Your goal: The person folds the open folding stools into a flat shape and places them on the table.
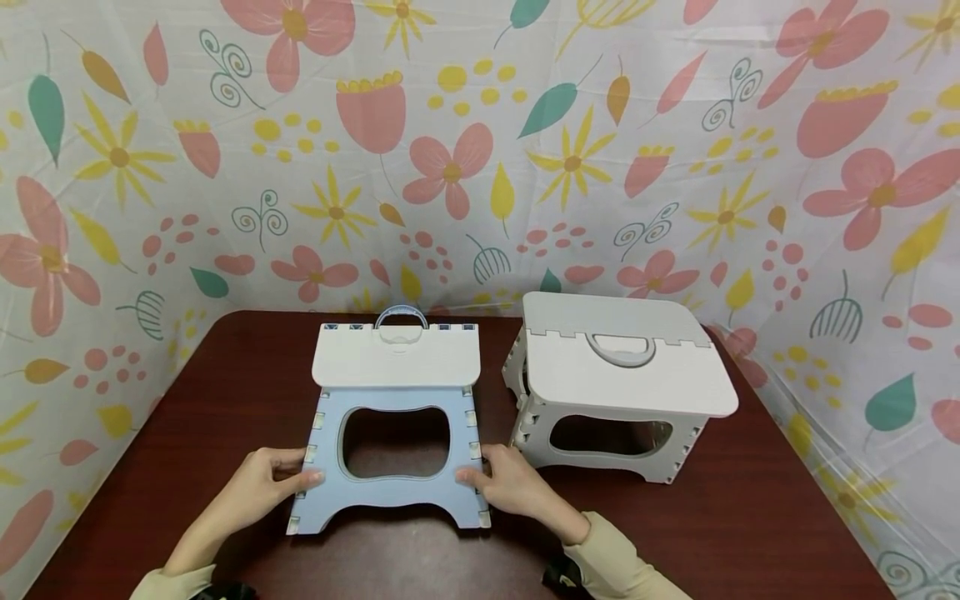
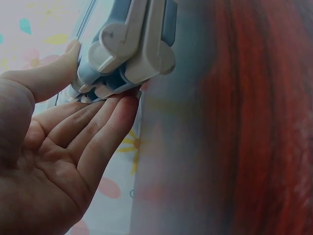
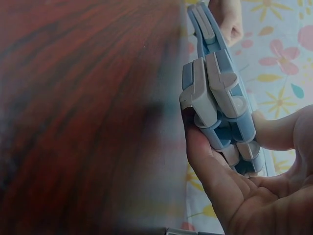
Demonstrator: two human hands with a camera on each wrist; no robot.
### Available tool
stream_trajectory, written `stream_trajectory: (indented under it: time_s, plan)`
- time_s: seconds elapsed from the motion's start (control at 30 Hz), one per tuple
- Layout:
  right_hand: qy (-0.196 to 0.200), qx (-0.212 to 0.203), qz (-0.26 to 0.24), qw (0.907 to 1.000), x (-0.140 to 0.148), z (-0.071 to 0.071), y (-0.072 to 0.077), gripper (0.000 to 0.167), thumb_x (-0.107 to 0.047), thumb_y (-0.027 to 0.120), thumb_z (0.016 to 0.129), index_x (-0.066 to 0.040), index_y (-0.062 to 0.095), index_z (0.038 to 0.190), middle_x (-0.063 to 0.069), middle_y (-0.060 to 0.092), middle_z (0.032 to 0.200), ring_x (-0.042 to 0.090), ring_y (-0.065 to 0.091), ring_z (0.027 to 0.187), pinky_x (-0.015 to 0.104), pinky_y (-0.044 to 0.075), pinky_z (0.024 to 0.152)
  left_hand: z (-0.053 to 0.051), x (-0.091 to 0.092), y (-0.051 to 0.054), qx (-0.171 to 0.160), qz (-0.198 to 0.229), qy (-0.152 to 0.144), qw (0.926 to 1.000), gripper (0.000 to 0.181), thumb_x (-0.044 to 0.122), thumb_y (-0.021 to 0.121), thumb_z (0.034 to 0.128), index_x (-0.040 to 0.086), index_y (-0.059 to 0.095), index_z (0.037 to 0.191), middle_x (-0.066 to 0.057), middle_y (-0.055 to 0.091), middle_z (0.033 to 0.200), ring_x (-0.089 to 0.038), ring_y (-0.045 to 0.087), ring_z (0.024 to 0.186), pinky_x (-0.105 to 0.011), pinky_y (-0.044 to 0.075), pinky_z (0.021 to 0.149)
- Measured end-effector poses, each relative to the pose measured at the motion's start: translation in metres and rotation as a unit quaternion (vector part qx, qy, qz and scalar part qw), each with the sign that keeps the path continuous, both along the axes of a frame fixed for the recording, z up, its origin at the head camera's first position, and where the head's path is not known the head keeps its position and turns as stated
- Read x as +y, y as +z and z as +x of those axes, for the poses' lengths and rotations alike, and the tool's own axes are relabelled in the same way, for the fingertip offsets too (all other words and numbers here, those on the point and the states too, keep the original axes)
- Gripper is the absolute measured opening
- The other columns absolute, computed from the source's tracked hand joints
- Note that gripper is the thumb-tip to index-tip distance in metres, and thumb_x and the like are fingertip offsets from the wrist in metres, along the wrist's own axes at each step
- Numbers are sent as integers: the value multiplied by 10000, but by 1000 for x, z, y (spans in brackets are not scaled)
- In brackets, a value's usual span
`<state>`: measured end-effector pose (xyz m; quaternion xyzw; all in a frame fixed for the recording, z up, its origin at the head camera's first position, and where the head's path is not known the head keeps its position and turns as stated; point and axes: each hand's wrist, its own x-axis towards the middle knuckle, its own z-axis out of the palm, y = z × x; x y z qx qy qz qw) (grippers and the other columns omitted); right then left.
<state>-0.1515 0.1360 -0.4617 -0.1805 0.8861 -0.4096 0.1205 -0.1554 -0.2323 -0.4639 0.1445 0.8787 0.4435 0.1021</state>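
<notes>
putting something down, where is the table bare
Bare table lies left of the blue stool and left hand, and in front of the gray-white stool, right of the right hand. Crowded: between the stools, where that hand grips.

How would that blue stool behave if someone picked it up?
The blue stool is probably light for its size, as its front panel has a large opening. Its plastic-looking body seems stiff. Jointed edges suggest parts might swing or fold when lifted.

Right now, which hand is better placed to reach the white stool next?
Probably right: the right hand grips the side of the blue stool nearest the white stool; the left hand holds the opposite side.
</notes>
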Motion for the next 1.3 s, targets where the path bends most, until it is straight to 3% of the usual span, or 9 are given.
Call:
stream_trajectory:
  time_s: [0.6, 1.3]
  plan:
    - [-90, -208, 191, 9996, -2, -1, 1, 350, -339, 624, 941, -128, 482, 700, -84, 326, 504, 66, 296, 460, 210, 300, 478, 0, -1, -4, -207, 60, -64, 9997, 562, 298, 682, 902, -127, 568, 1252, -222, 694, 1110, -92, 703, 862, -223, 549, 689]
    - [-39, -65, 301, 9995, -3, -3, 0, 357, -324, 638, 933, -133, 494, 668, -105, 331, 490, 50, 331, 465, 207, 322, 487, -4, -3, -9, -228, 18, -247, 9994, 542, 293, 674, 908, -130, 581, 1234, -219, 704, 1080, -73, 700, 837, -225, 549, 679]
